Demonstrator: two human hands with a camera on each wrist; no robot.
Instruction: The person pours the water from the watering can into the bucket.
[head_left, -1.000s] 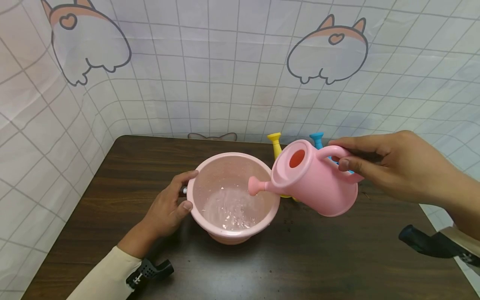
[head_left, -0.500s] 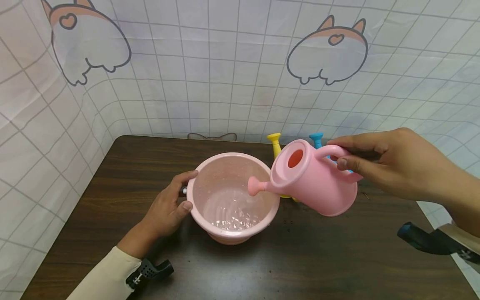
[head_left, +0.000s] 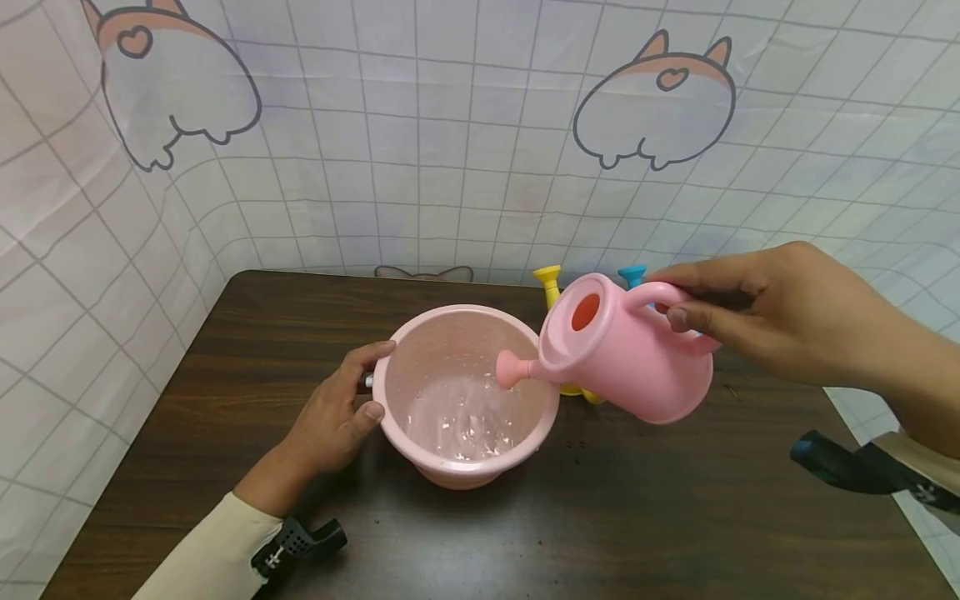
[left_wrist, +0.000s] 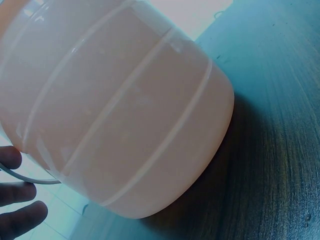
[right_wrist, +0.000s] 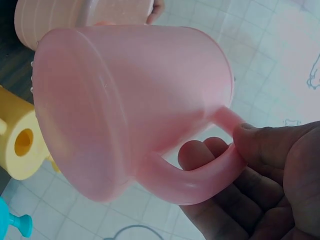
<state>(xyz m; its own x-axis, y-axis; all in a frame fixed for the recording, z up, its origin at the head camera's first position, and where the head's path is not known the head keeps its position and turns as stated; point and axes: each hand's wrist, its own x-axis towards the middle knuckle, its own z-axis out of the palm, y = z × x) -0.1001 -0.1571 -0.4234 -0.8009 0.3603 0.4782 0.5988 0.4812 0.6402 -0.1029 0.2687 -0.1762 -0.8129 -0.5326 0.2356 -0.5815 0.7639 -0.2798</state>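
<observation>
A pale pink bucket [head_left: 457,479] with rippling water [head_left: 465,417] in it stands on the table. My left hand [head_left: 333,417] grips its rim on the left side, thumb near the lip; in the left wrist view some fingertips [left_wrist: 22,220] show beside the bucket wall and a thin wire handle. With my right hand [head_left: 787,325] I hold a pink watering can [head_left: 637,358] by its looped handle, fingers curled round it in the right wrist view. The can is tilted, its spout head [head_left: 512,369] over the bucket's right part. Drops hang at the can's base edge.
Behind the can, partly hidden, stand a yellow watering can [right_wrist: 17,135] and a blue one [head_left: 632,275]. Small drops dot the dark wooden table [head_left: 675,517]. A tile-patterned cloth [head_left: 465,167] hangs close behind the table's back edge.
My right hand has risen slightly, lifting the back of the pink watering can and tilting it further toward the bucket. Ripples in the water shift. The left hand and bucket stay put.
</observation>
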